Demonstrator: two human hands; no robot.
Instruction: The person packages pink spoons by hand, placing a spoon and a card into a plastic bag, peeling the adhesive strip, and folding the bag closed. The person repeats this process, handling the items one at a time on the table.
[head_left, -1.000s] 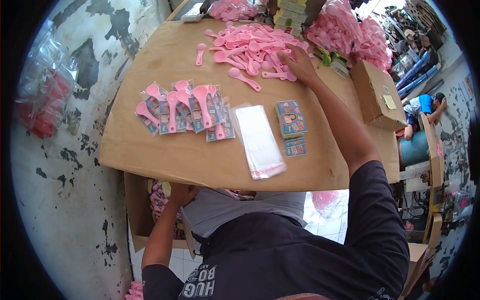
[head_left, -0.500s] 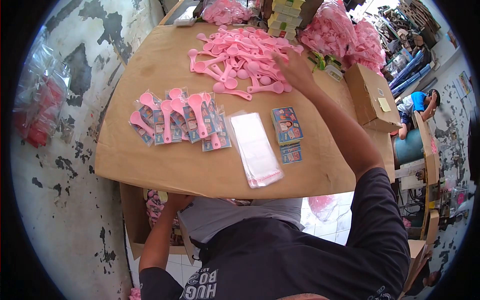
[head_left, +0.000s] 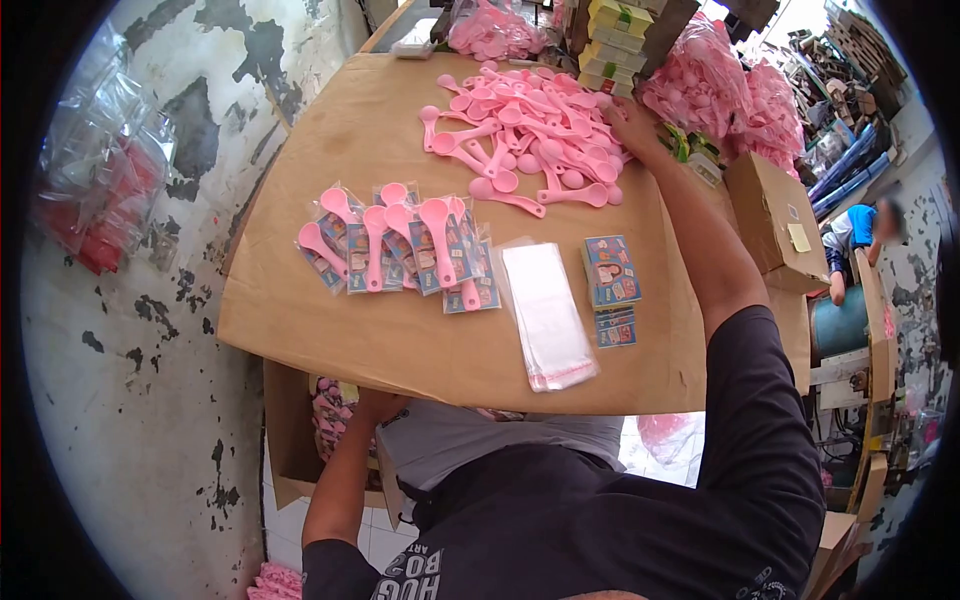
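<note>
My right hand (head_left: 632,128) is at the far right edge of a large heap of pink measuring spoons (head_left: 520,125). Its fingers are stretched out and touch the outermost spoons, with no spoon visibly gripped. My left hand (head_left: 380,405) is low at the table's front edge, by my lap, and its fingers are hidden. Several pink spoons packed in clear bags with blue printed cards (head_left: 400,245) lie in a cluster on the left. Beside them is a stack of clear plastic bags (head_left: 548,315), then a stack of blue printed cards (head_left: 612,272).
A brown-paper-covered table (head_left: 300,330) spans the view. At the back are stacked yellowish boxes (head_left: 613,40) and bags of pink spoons (head_left: 700,80). A cardboard box (head_left: 775,220) stands on the right, another (head_left: 290,440) below left. Another person (head_left: 850,230) sits farther right.
My right hand has moved from above the spoons to the heap's far right edge. The whole view has shifted slightly, and my left hand stays low by the table edge.
</note>
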